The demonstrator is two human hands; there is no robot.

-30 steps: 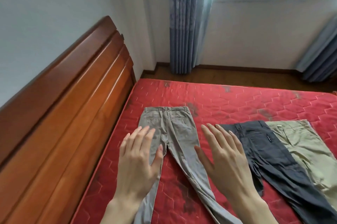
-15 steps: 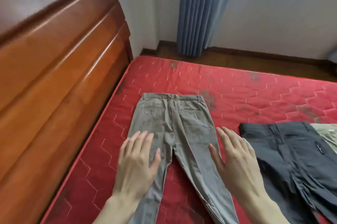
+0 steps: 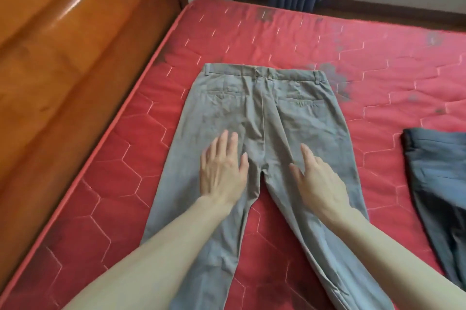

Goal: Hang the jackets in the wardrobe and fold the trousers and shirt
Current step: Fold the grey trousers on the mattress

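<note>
Both palms flat and fingers straight, the left hand (image 3: pixel 223 171) and right hand (image 3: pixel 319 181) are smoothing the grey trousers (image 3: pixel 267 118), needing one leg folded across next.

left hand (image 3: pixel 222 173) | right hand (image 3: pixel 320 183) | forearms bare | seemingly no rings

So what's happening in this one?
A person is smoothing grey trousers spread flat, back side up, on a red mattress. The left hand and right hand both lie open on the fabric, one on each thigh near the crotch. No fold has been made yet. Dark trousers lie to the right, untouched.
</note>
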